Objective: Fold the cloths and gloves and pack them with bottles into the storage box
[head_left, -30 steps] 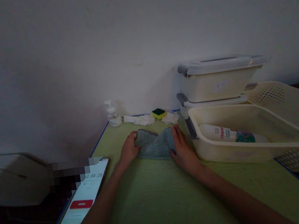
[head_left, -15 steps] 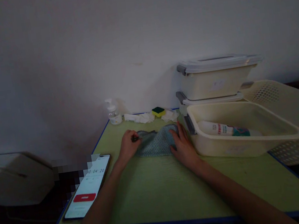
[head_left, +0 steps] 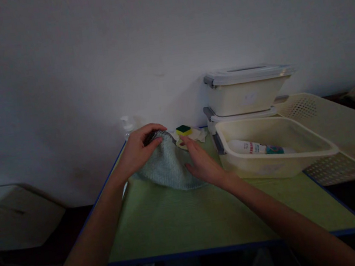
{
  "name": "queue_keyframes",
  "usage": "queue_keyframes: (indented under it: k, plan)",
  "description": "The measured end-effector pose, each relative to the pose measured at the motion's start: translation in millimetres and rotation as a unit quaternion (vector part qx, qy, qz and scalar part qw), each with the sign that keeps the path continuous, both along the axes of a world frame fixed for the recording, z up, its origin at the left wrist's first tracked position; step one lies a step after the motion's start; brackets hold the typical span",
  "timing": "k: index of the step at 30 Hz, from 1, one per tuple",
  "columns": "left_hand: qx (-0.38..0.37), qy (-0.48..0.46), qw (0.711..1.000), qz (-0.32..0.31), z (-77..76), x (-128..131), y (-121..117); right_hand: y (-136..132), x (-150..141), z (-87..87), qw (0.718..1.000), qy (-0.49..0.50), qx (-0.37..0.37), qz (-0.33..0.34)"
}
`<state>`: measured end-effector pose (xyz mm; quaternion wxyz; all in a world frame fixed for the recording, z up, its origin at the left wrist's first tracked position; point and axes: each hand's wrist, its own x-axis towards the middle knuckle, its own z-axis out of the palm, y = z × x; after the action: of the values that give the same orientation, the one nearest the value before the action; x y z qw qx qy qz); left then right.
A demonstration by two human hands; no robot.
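Note:
A soft, pale grey-blue textured cloth [head_left: 169, 167] is bunched up on the table, its upper edge raised and showing a dark checked side. My left hand [head_left: 136, 149] is closed on that raised edge, thumb in front and fingers over the back. At the cloth's right side is my right hand [head_left: 204, 160], thumb and fingers spread apart, with the fingertips against or very near the fabric. Behind the cloth lie a yellow and green sponge [head_left: 183, 130] and crumpled white tissue [head_left: 200, 134].
A pump bottle [head_left: 126, 124] stands at the back left, partly covered by my left hand. On the right, an open cream bin [head_left: 278, 167] holds a white bottle [head_left: 248, 146]. Lidded boxes [head_left: 247, 92] are stacked behind it, beside a perforated basket [head_left: 346, 135]. The green table [head_left: 190, 223] has a blue edge.
The cloth has been lifted and bunched higher, its dark checked side turned up. My left hand has moved up with its edge; my right hand has shifted left. The phone is now mostly hidden.

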<state>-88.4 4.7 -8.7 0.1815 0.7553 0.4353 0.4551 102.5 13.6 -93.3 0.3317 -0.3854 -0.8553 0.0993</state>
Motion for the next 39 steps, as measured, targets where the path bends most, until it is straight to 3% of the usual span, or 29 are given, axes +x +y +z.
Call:
queue_keyframes:
  k: [3,7,14,20,25,32,36,39]
  plan:
    - [-0.012,0.014,1.0,-0.012,5.0,2.4,2.1,11.1,-9.6,17.9,0.998,-0.065,0.018,0.006]
    - [-0.011,0.004,1.0,-0.016,1.9,-0.6,6.1,22.2,-17.2,38.8,0.98,-0.194,-0.011,0.03]
    - [0.028,0.095,0.989,0.108,1.2,-27.3,8.9,15.2,6.0,74.0,0.959,-0.282,-0.004,-0.021]
    - [0.052,0.127,0.974,0.182,9.7,-40.9,9.3,13.4,35.5,106.9,0.916,-0.365,0.108,-0.127]
    - [0.045,0.063,0.981,0.179,24.4,-50.2,1.8,5.2,59.1,131.6,0.928,-0.324,0.095,-0.157]
    - [0.037,-0.081,0.987,0.137,52.0,-60.5,-28.6,-22.7,74.5,169.2,0.983,-0.109,0.026,-0.145]
    - [0.056,-0.125,0.983,0.125,68.6,-60.1,-50.2,-42.9,74.2,188.8,0.98,-0.01,0.031,-0.197]
    - [0.057,-0.11,0.982,0.143,75.3,-61.5,-54.6,-43.3,72.9,194.7,0.977,-0.031,0.036,-0.208]
